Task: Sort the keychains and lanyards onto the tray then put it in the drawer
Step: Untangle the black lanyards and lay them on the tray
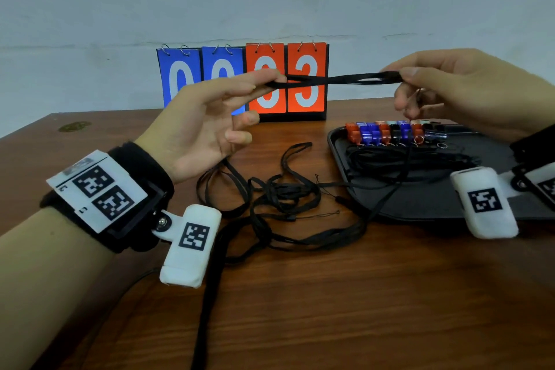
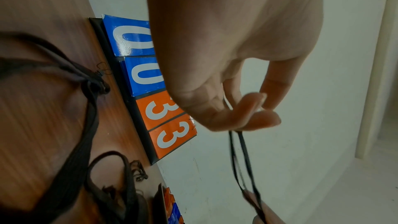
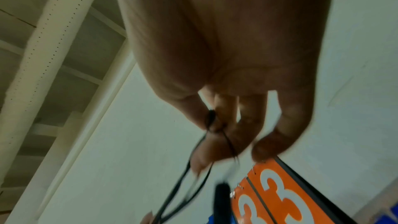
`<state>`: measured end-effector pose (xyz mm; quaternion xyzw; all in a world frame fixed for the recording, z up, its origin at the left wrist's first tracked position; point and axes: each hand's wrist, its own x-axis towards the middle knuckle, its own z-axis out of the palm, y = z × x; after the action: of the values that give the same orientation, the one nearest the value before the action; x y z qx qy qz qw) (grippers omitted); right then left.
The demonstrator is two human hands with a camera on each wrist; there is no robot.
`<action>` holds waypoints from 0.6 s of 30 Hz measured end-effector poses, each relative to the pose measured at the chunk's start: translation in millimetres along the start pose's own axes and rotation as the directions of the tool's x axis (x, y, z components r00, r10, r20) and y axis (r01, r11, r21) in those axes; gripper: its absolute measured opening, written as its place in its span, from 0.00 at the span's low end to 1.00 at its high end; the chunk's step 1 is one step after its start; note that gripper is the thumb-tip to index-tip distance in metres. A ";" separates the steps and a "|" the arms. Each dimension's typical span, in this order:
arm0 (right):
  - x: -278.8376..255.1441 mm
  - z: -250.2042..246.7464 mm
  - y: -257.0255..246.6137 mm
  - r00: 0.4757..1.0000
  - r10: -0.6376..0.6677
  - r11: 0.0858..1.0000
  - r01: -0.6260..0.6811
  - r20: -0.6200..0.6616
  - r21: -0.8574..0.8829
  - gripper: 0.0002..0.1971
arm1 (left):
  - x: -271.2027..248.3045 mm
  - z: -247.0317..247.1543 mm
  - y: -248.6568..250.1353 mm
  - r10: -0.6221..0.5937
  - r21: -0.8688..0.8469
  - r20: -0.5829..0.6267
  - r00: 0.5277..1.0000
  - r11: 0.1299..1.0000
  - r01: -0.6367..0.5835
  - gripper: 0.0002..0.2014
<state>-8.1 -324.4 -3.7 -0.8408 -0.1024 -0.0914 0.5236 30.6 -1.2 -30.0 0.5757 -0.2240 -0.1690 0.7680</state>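
Note:
A black lanyard is stretched level in the air between both hands, folded into several strands. My left hand pinches its left end between thumb and forefinger, its other fingers spread. My right hand pinches the right end. In the left wrist view the left hand holds the lanyard; in the right wrist view the right hand holds the blurred lanyard. A black tray at the right carries a row of orange, blue and black keychains and coiled black lanyards. More tangled lanyards lie on the table.
A flip scoreboard reading 00 in blue and 33 in orange stands at the back of the brown wooden table, against a pale wall. One long black strap runs toward the table's near edge.

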 end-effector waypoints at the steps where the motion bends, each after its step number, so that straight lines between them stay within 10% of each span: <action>1: 0.1 -2.6 0.7 0.999 0.031 0.999 -0.031 0.026 -0.025 0.12 | -0.6 0.2 -0.1 -0.022 0.021 0.040 0.999 1.000 0.021 0.24; 18: -0.7 -33.7 11.6 0.973 0.190 0.880 -0.109 0.131 -0.463 0.10 | -2.5 2.6 -8.0 -0.225 0.163 0.263 0.938 0.969 0.187 0.27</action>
<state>-7.2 -359.8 0.8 -0.9496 -0.0577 0.0009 0.3081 27.2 -4.2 -37.5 0.6170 -0.2793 -0.3128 0.6659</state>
